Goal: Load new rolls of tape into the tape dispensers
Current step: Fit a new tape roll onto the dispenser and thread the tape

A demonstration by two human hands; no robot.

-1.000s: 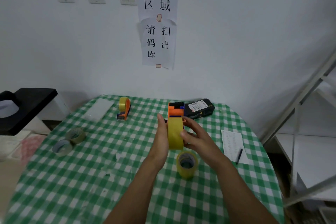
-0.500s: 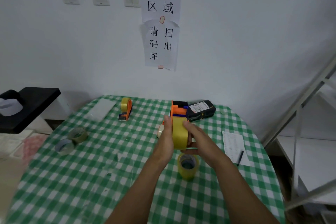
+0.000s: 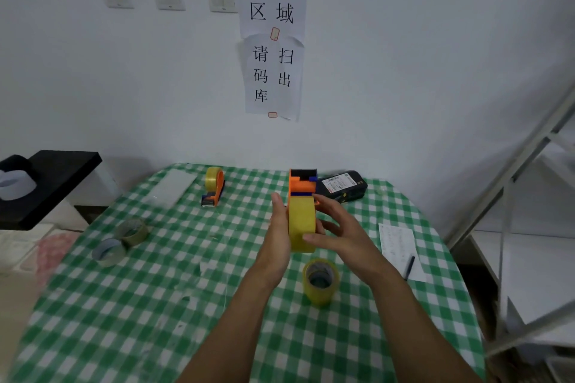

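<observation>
I hold an orange tape dispenser [image 3: 300, 185] upright above the table, with a yellow tape roll [image 3: 301, 224] seated in it. My left hand [image 3: 278, 227] grips the roll's left side. My right hand [image 3: 337, 227] holds the right side, thumb on the roll's face and fingers curled behind it. A second yellow roll [image 3: 320, 281] stands on the table just below my right hand. Another orange dispenser [image 3: 214, 188] with tape in it lies at the back left.
The green checked table [image 3: 155, 305] also carries two used rolls [image 3: 119, 242] at the left, a white sheet [image 3: 172, 186], a black handheld scanner [image 3: 340, 185], and a paper with a pen [image 3: 399, 250] at the right. A black stand [image 3: 46, 183] is left, white shelving [image 3: 529, 227] right.
The dispenser with the roll has stayed between my hands and shifted slightly away from me. My right fingers have shifted on the roll's side.
</observation>
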